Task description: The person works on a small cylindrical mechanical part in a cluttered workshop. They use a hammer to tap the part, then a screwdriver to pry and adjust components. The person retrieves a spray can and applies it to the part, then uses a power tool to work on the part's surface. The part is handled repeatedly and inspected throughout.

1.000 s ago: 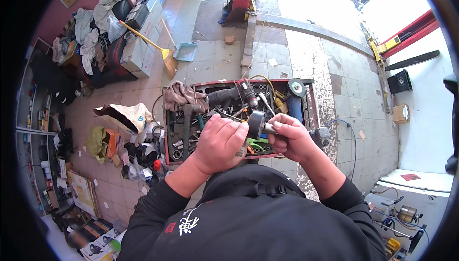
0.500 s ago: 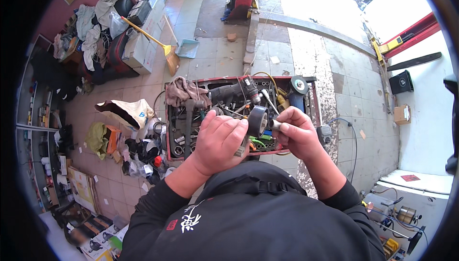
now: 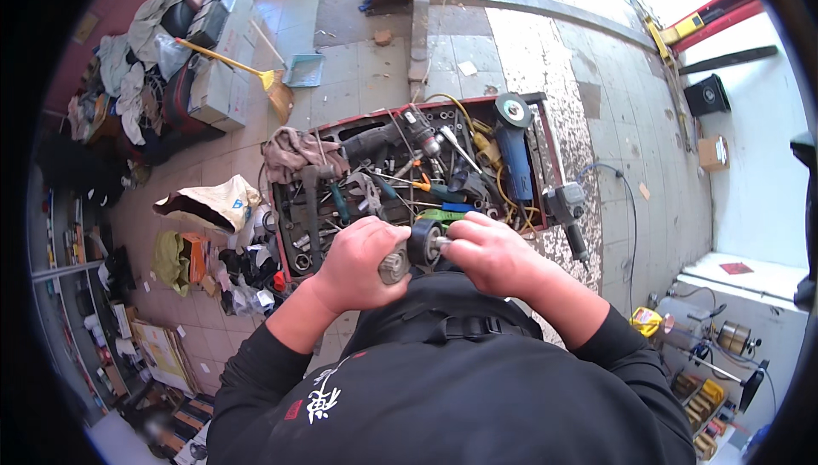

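Note:
My left hand [image 3: 360, 262] is wrapped round a grey metal body [image 3: 394, 267] with a round ribbed end. Beside it is a black pulley wheel [image 3: 418, 244]; together they look like a belt tensioner. From the other side, my right hand [image 3: 492, 254] pinches a small silver metal piece [image 3: 440, 242] against the wheel's centre. The fingers hide most of that piece, so its kind is unclear. Both hands are close to my body, over the near edge of a red-rimmed tool tray [image 3: 375, 111].
The tray carries a blue angle grinder [image 3: 515, 158], a power drill [image 3: 392, 134], a hammer [image 3: 313, 201], a grey rag [image 3: 294, 155] and several hand tools. An impact tool [image 3: 567, 209] hangs at its right side. An open bag [image 3: 209, 203] lies left; a broom [image 3: 274, 90] stands behind.
My right hand has moved left and down, bringing the small silver piece from beside the pulley wheel to its centre. My left hand has turned and lowered the part. The view has shifted slightly.

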A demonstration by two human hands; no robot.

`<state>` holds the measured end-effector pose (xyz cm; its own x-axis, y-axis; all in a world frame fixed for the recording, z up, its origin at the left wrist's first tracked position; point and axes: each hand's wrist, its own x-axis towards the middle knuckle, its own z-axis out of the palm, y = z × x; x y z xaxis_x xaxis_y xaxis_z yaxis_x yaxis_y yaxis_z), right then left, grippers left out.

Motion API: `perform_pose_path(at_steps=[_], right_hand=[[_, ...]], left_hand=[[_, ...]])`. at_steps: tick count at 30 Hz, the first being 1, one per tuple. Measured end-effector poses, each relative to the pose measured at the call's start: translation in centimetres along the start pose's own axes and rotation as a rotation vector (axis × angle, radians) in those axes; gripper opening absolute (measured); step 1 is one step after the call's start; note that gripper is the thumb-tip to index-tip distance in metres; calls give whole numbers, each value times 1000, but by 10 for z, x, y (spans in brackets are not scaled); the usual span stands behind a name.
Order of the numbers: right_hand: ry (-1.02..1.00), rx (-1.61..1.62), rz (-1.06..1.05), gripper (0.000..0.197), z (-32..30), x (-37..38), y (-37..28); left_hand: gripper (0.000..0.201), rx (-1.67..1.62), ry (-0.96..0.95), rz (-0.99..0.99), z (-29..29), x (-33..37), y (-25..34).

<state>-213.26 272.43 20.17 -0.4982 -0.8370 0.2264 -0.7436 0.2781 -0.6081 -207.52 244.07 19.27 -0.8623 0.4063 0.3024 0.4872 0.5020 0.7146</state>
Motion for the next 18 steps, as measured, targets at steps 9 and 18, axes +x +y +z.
perform_pose_path(at_steps=[9,18], right_hand=[[146,216,567,19,82,-74,50],[411,303,1279,31,123,-174,105]], left_hand=[[57,-17,-39,-377,47,-4,-34],[53,-262,139,-908,36,-81,-86]])
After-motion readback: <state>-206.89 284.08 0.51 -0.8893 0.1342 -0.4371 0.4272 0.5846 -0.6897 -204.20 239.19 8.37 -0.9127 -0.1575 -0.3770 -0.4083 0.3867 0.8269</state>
